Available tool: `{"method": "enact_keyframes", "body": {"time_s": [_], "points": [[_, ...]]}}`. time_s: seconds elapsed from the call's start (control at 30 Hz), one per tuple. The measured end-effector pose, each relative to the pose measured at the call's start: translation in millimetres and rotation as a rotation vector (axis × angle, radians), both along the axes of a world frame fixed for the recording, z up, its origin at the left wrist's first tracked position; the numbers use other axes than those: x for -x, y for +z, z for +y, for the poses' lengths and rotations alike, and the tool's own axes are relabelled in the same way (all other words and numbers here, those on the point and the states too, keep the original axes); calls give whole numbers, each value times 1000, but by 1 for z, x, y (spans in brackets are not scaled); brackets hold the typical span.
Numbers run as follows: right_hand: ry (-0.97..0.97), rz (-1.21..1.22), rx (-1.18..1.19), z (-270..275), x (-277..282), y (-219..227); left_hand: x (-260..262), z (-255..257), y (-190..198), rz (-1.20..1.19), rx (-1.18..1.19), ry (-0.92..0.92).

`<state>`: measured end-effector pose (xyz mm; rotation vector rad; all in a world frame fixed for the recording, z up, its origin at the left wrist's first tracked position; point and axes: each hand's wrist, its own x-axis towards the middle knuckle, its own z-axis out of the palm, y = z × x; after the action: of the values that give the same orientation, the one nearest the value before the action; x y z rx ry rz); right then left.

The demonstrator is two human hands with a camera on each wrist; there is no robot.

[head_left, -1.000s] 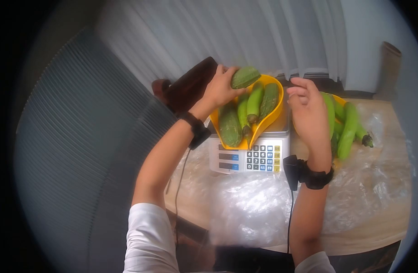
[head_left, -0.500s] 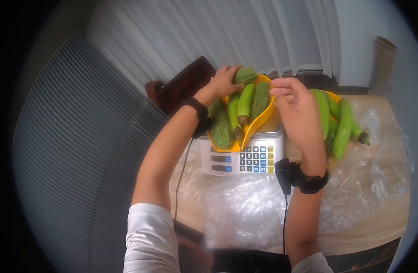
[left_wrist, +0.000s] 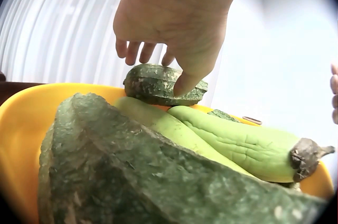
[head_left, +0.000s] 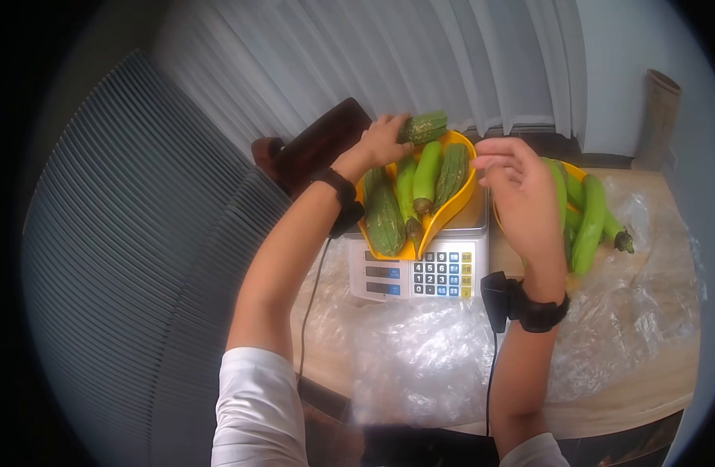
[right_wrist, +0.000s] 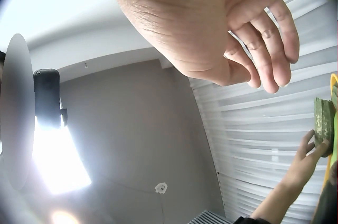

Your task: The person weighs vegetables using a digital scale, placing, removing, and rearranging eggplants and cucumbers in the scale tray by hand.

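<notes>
My left hand grips a ridged dark green luffa at the back rim of a yellow scoop-shaped tray. In the left wrist view its thumb lies along the near side of that luffa, fingers over the far side. Inside the tray are a larger luffa at left, another luffa at right, and long light green eggplants between them. The tray sits on a white digital scale. My right hand hovers just right of the tray, fingers loosely bent, holding nothing.
More green eggplants lie in a second yellow container at right, partly behind my right hand. Clear plastic bags cover the wooden table's front and right. A dark brown chair and white curtain stand behind; a grey ribbed surface is at left.
The luffa under my left hand has tipped from slanting to lying flatter across the tray's back rim. My right hand stays raised beside the tray. The head view shifted slightly.
</notes>
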<state>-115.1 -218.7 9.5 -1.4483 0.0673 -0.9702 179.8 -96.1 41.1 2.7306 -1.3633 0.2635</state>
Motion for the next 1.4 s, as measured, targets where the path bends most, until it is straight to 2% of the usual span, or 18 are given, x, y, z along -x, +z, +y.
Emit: {"method": "enact_keyframes", "body": {"time_s": [0.1, 0.13, 0.17, 0.2, 0.23, 0.3, 0.37, 0.43, 0.63, 0.83, 0.9, 0.93, 1.07, 1.13, 1.17, 1.23, 1.33, 1.4], "points": [[-41, 33, 2, -6, 4, -1, 2, 3, 0, -77, 56, -28], [-263, 104, 133, -9, 5, -6, 0, 5, 3, -75, 57, -27], [-486, 176, 267, -13, 5, -11, -3, 8, 7, 52, 283, -126], [-485, 180, 269, -19, 3, -20, -5, 8, 8, 180, 510, -224], [-660, 328, 345, -29, 1, -31, 54, 3, 30, 519, 976, -212], [-838, 487, 414, -49, -2, -54, 104, 18, 55, 575, 1091, -347], [-683, 870, 382, -62, -7, -77, 162, 30, 62, 353, 1009, -515], [-574, 913, 393, -59, -1, -78, 203, 43, 70, 75, 852, -651], [-751, 1014, 452, -68, -12, -82, 245, 67, 74, -144, 721, -784], [-703, 802, 287, -70, -6, -58, 234, 71, 72, 139, 648, -610], [-390, 527, -40, -69, -5, -51, 227, 74, 70, 265, 657, -540], [-391, 527, -39, -64, -6, -47, 222, 73, 68, 341, 674, -512], [-512, 22, 35, 12, -2, 10, 225, 66, 63, 617, 707, -357], [-505, -236, 434, 41, 0, 24, 221, 63, 61, 705, 732, -325], [-343, -364, 547, 51, -1, 30, 217, 62, 59, 794, 757, -291], [81, -266, 440, 73, 15, 35, 200, 65, 62, 1007, 886, -187], [128, -285, 559, 55, 9, 27, 168, 76, 51, 1033, 943, -67], [216, -34, 200, 48, 16, 27, 152, 83, 47, 956, 944, 44]]}}
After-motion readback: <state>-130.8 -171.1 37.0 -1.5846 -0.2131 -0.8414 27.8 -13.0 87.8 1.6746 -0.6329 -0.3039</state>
